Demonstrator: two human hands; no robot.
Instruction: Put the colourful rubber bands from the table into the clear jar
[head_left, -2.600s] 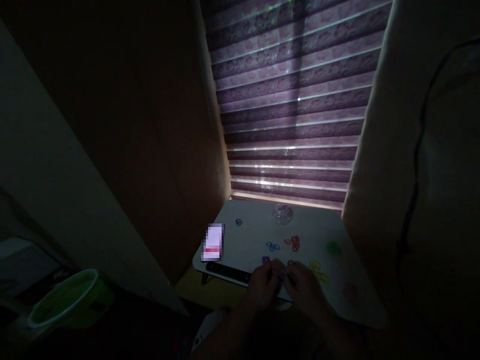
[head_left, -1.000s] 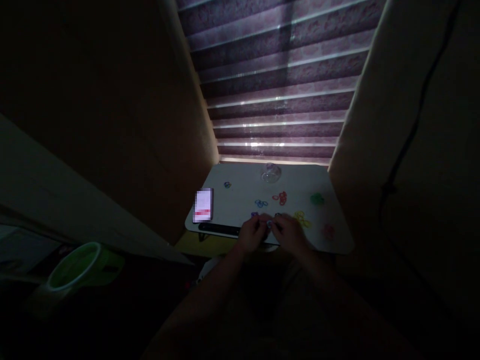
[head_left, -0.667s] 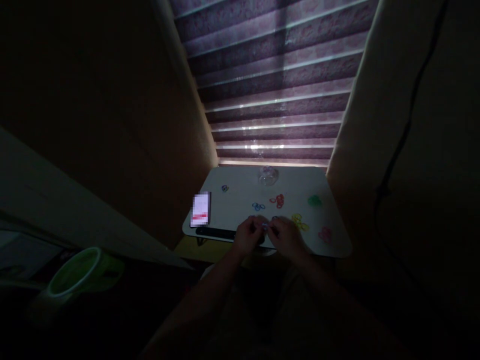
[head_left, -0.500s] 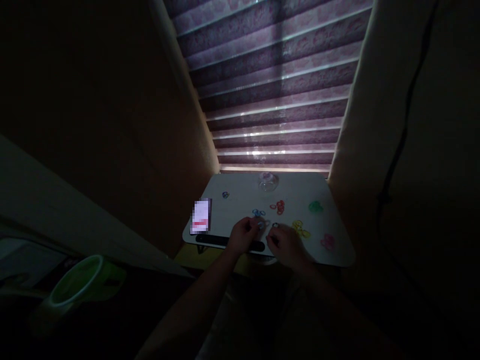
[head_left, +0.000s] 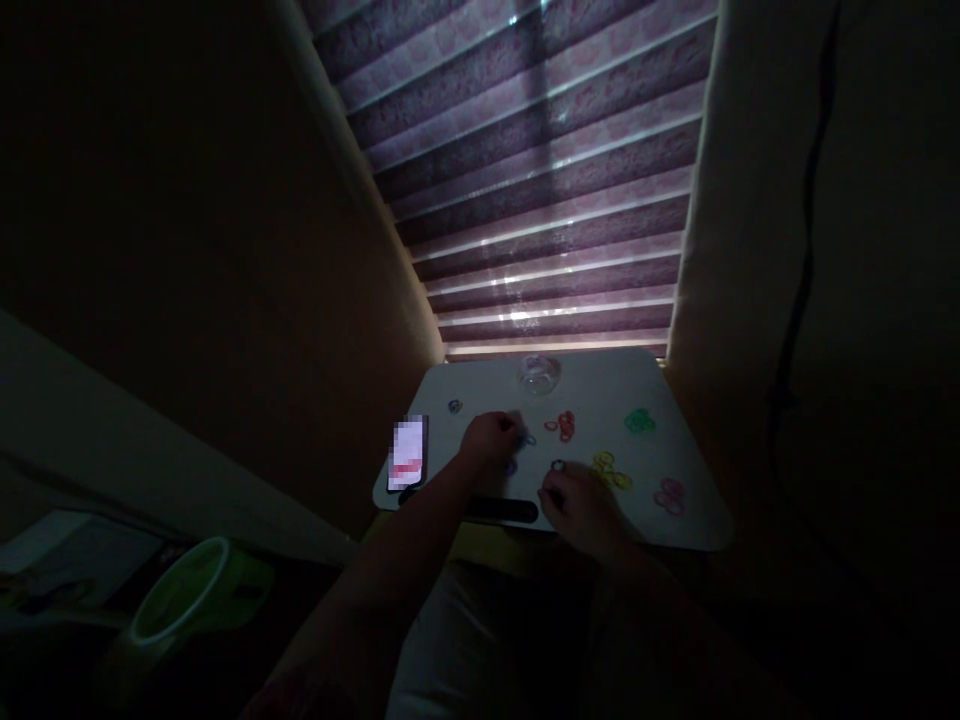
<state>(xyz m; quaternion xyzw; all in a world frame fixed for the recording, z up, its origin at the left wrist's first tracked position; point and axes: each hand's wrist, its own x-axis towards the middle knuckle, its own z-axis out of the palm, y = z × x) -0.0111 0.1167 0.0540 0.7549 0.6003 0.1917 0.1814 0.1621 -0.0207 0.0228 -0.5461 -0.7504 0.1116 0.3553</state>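
On the small white lap table (head_left: 480, 385), the left hand (head_left: 487, 438) is reaching onto the little blue rubber loops (head_left: 527, 438), fingers curled narrow over them; any grip is too dim to tell. The right hand (head_left: 581, 505) is resting near the front edge, pinching a tiny dark loop (head_left: 557, 465). Picking loops by colour seems in hand; a fine fingertip pinch comes next. Red loops (head_left: 565, 426), yellow loops (head_left: 611, 470), a phone (head_left: 409, 453) and a clear glass bowl (head_left: 539, 374) are lying around, nothing blocking.
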